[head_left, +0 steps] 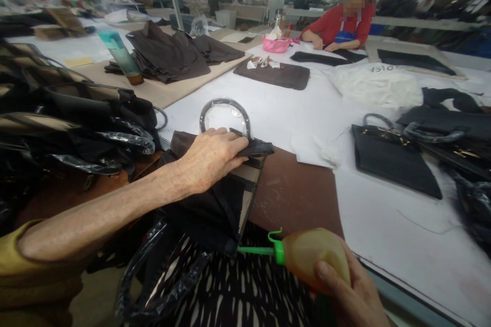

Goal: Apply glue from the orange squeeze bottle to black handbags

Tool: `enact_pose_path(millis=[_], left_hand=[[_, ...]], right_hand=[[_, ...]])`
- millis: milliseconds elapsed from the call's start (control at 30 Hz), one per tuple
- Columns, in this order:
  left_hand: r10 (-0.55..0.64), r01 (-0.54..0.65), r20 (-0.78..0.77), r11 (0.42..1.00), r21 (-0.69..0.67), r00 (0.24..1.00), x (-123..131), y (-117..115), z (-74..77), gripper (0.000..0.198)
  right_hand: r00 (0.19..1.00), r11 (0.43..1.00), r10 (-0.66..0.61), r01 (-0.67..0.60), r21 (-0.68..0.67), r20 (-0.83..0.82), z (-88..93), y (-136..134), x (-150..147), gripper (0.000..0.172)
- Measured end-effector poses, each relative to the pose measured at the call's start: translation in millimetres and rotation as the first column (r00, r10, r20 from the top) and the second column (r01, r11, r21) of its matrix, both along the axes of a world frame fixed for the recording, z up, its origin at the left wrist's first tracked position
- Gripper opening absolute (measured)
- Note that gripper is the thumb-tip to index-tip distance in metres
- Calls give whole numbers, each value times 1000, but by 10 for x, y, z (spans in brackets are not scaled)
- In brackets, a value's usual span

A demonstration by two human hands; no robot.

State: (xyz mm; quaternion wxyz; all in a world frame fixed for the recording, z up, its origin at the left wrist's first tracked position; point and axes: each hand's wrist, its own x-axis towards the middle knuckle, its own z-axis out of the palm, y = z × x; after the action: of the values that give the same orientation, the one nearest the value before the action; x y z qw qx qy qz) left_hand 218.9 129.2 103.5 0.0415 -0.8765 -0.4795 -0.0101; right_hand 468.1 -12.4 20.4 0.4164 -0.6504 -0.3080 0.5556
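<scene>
My left hand [215, 156] grips the upper edge of a black handbag [215, 209], fingers closed over the dark material beside a plastic-wrapped handle [225, 102]. The bag lies over the table's front edge, with its pale inner side partly showing. In my right hand [353, 286] is a squeeze bottle [314, 255] of amber liquid, held on its side. Its green nozzle [257, 251] points left, and the tip is at the bag's lower corner; I cannot tell whether they touch. A second wrapped handle [141, 276] hangs below, near my lap.
A brown sheet [295, 194] lies under the bag's right side. Black bags are piled at left [95, 107] and right [395, 158]. Farther back are dark cloth pieces [169, 53], a teal-topped bottle [118, 53], a pink basket [276, 44] and a co-worker in red [326, 28].
</scene>
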Motion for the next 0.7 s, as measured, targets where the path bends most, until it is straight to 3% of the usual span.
enact_pose_path(millis=[133,467,700], left_hand=[[-1,1,5,1000,-28,1000,2,-4,34,18],[20,-20,-5,999,-45,1000,9,56,91,17],[16,-17,-17,996,-82,1000,1,254,210,14]], right_hand=[[987,994,-29,12,105,160,-61,138,-14,58],[953,959,24,-106,261,302,-279,548,41,59],[878,863,-27,-221,454,478,-387,730,55,55]])
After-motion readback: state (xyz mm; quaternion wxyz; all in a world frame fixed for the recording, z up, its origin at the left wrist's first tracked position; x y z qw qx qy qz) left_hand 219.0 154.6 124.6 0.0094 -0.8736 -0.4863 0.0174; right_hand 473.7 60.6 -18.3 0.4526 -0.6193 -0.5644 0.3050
